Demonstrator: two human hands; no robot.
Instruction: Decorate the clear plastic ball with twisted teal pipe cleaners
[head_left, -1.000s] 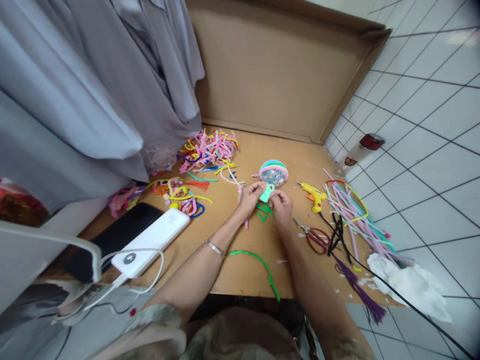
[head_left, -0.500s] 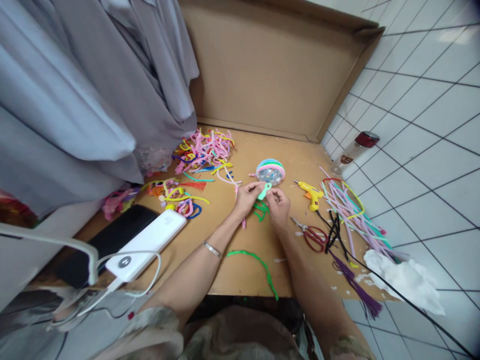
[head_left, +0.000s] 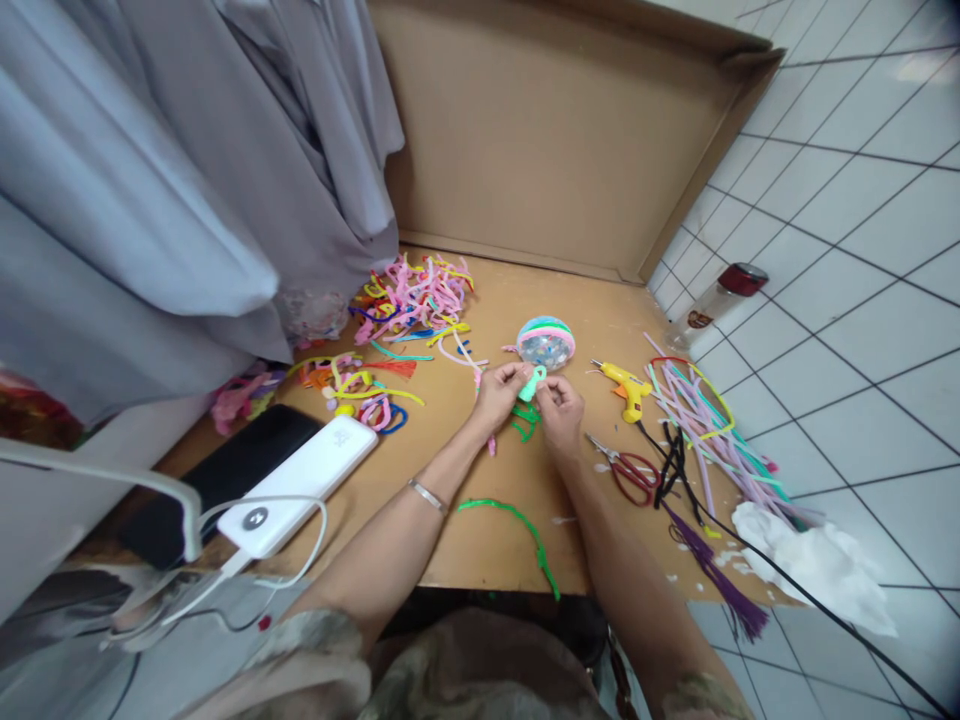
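Observation:
My left hand (head_left: 499,393) and my right hand (head_left: 561,410) meet over a cardboard sheet (head_left: 502,540) and pinch a small mint-green pipe-cleaner piece (head_left: 532,382) between their fingertips. Darker green pipe cleaner (head_left: 526,420) hangs just below it, between the hands. A round pastel ball wound with pipe cleaners (head_left: 547,343) lies just beyond my fingers. A bent green pipe cleaner (head_left: 517,528) lies near the front edge, between my forearms.
A pile of pink and yellow pipe cleaners (head_left: 416,298) lies at the back left. A yellow glue gun (head_left: 624,385), red scissors (head_left: 628,470) and long pipe cleaners (head_left: 709,432) lie at the right. A white power bank (head_left: 300,485) and black phone (head_left: 225,478) lie left. Grey cloth (head_left: 150,180) hangs at left.
My hands have stayed together over the same spot while my fingers turn the mint-green piece slightly. The view has shifted a little.

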